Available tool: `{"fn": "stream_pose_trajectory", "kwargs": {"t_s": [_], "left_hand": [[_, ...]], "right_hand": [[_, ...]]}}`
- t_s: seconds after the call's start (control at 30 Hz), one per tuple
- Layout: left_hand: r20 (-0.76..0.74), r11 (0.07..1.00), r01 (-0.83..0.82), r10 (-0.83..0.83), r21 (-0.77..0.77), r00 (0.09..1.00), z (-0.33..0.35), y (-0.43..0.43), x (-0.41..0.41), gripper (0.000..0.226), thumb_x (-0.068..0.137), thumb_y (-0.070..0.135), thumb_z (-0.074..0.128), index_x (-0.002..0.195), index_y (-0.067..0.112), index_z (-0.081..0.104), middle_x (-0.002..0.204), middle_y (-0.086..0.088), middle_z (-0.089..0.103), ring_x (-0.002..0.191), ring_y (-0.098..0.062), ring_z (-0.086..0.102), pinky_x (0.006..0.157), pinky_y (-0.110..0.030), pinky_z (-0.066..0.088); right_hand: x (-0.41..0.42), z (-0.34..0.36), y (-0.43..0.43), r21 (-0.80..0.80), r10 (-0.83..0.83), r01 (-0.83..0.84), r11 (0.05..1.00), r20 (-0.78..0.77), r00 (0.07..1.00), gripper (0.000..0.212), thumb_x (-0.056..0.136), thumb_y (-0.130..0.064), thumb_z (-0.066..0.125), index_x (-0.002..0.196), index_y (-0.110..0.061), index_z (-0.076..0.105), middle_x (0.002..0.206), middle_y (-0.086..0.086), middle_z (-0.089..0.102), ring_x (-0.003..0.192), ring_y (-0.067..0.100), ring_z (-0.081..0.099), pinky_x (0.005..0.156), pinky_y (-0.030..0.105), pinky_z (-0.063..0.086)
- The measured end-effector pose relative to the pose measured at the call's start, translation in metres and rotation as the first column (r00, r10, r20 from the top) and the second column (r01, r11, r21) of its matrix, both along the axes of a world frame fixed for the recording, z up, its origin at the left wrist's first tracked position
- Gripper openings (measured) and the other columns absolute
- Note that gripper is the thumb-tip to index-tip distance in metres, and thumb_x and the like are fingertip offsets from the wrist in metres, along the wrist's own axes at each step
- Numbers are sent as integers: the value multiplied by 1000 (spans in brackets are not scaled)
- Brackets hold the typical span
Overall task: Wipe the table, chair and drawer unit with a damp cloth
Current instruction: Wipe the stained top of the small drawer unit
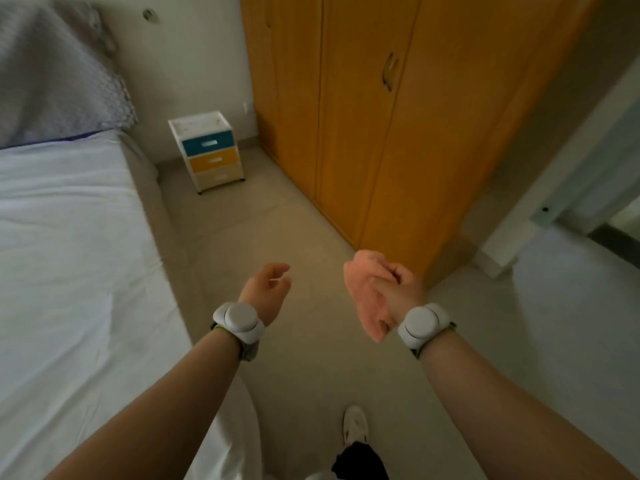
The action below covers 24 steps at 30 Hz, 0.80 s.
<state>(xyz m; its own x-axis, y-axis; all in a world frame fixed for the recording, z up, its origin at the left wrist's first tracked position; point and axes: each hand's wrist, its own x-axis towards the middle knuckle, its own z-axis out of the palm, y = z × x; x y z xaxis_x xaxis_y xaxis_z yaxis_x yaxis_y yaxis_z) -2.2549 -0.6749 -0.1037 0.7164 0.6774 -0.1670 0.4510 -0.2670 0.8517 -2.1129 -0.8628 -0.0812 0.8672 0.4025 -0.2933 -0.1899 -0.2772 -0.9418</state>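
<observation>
- Right hand (398, 289): fingers (394, 273) clenched round a pink cloth (367, 296). The cloth is bunched in the palm, and its loose end hangs below the fingers, beside the wrist.
- Left hand (268, 289): grasps nothing, fingers relaxed and loosely curled, apart from the cloth.
- Drawer unit (207, 150): white frame with blue, yellow and pale drawers. It stands on the floor (277, 220) well beyond the left fingertips, between the bed (69, 254) and the wooden wardrobe (363, 116).
- Each wrist carries a round white device (240, 322).

Floor (263, 230): open beyond your fingers (278, 270) to the drawer unit (207, 150).
Bed (69, 237): blocks your fingers' left.
Wardrobe (363, 133): blocks their right.
</observation>
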Motion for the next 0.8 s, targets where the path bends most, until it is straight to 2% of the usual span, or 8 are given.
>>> {"fn": "stream_pose_trajectory", "kwargs": {"t_s": [0.1,0.17,0.23,0.33,0.5,0.8], "left_hand": [[18,996,-93,93,0,995,9,22,37,27,92,24,52,119,25,57,99,6,58,88,-9,56,68,-20,41],[38,991,-133,133,13,990,14,37,63,27,92,24,52,119,25,56,103,8,57,92,-9,56,68,-18,40],[46,990,-138,137,28,990,17,45,73,28,93,24,51,120,25,55,106,10,55,96,-8,55,67,-14,39],[56,975,-221,220,10,974,13,62,94,29,92,24,52,122,25,55,106,9,56,93,-6,56,64,-10,38],[39,945,-326,326,-3,944,12,99,97,30,93,23,53,123,23,54,105,7,57,98,-9,55,70,-16,41],[63,893,-449,448,10,892,4,226,114,29,91,24,55,120,24,55,104,6,58,93,-7,56,62,-10,39]], "right_hand": [[50,9,31,-20,90,-90,996,10,996,19,86,-8,57,93,-26,60,82,-11,61,69,2,56,39,7,40],[87,14,51,-39,128,-127,991,16,992,20,86,-10,57,94,-28,60,84,-12,61,72,3,56,43,13,42],[105,17,64,-61,139,-136,989,55,989,20,85,-12,58,85,-32,59,83,-14,62,74,3,56,49,17,42],[143,13,95,-78,196,-191,979,63,979,24,84,-11,58,80,-34,58,83,-14,62,74,2,56,52,19,41],[162,10,156,-28,265,-264,964,42,963,27,83,-7,60,77,-33,59,77,-20,61,61,-6,58,42,5,39],[188,7,300,-34,378,-377,926,61,924,23,82,-8,61,79,-31,60,80,-15,63,73,1,58,52,17,41]]}}
